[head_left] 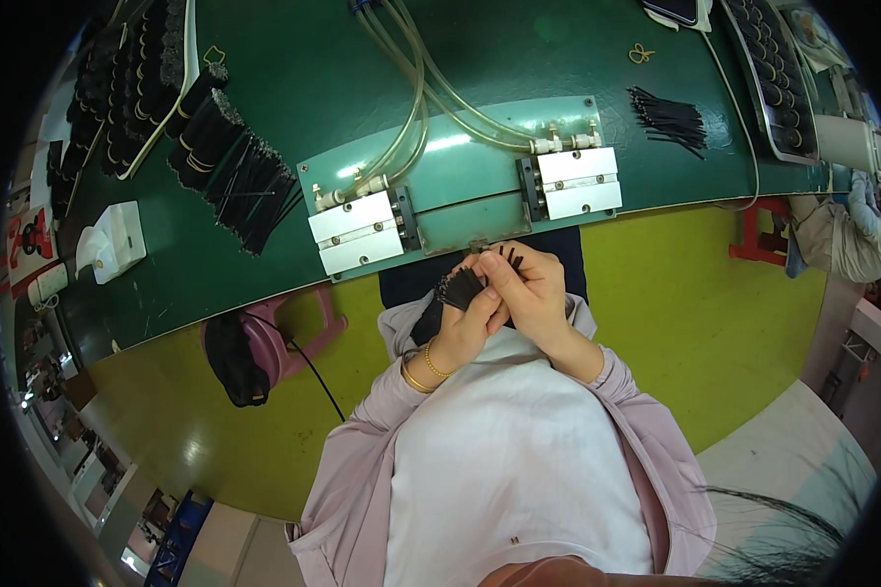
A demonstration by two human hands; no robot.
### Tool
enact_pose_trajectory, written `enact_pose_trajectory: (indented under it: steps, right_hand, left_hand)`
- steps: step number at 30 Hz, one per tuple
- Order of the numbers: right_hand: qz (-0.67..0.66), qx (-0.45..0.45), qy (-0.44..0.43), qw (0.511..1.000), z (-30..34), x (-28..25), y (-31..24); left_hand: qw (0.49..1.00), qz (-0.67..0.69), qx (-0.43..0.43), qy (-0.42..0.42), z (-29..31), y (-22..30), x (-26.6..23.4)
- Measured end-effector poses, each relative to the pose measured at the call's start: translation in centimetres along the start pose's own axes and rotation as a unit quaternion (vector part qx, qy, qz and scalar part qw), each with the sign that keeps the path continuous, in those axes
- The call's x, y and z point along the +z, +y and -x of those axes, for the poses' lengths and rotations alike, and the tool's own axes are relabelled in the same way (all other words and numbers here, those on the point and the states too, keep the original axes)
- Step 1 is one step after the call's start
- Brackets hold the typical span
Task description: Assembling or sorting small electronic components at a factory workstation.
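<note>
My left hand is closed round a bundle of short, thin black wires, their ends pointing away from me. Against it, my right hand is closed with a few black wires showing between its thumb and fingers. Both hands meet at the front edge of a pneumatic fixture, close to a small metal piece there. White metal blocks, the left block and the right block, flank the fixture's middle. My fingers hide the wire tips and any contact with the small piece.
Clear hoses run back from the fixture over the green table. Loose black wires lie at right, with rubber-banded bundles at left. A white box-like object stands far left. A pink stool and red stool are below.
</note>
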State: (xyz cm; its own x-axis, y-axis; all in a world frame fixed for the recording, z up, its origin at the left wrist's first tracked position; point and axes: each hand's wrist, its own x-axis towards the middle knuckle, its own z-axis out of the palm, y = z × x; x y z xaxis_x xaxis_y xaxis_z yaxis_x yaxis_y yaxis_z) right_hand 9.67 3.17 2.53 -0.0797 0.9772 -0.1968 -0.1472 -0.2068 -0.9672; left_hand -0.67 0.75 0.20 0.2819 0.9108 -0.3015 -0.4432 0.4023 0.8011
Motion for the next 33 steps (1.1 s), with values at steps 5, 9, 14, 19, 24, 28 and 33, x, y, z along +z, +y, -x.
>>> enact_pose_trajectory:
  steps: [5, 9, 14, 19, 24, 28, 33]
  right_hand:
    - [0.007, -0.009, 0.008, 1.000, -0.1, 0.1, 0.2]
    - [0.012, -0.018, 0.007, 1.000, 0.0, 0.1, 0.3]
    - [0.020, 0.007, -0.001, 1.000, 0.0, -0.2, -0.1]
    - [-0.023, -0.012, -0.029, 0.999, 0.4, -0.6, -0.1]
    - [-0.103, -0.128, -0.014, 0.986, 0.5, -1.8, -0.9]
    - [-0.081, -0.212, -0.029, 0.973, -0.2, -2.6, -1.5]
    - [-0.026, -0.270, -0.077, 0.959, -1.0, -2.7, -1.7]
  left_hand:
    - [1.000, 0.013, -0.015, 0.003, 0.0, 0.2, 0.1]
    - [1.000, 0.013, -0.006, 0.007, 0.0, 0.2, 0.1]
    - [1.000, -0.017, 0.018, 0.008, 0.0, 0.1, 0.1]
    - [0.999, -0.016, 0.027, -0.014, 0.5, 1.0, 0.5]
    - [0.998, -0.017, -0.002, -0.063, 1.6, 2.1, 0.5]
    - [0.997, -0.023, -0.017, -0.076, 2.0, 2.7, 0.8]
    - [0.996, -0.035, -0.020, -0.082, 2.1, 2.9, 1.1]
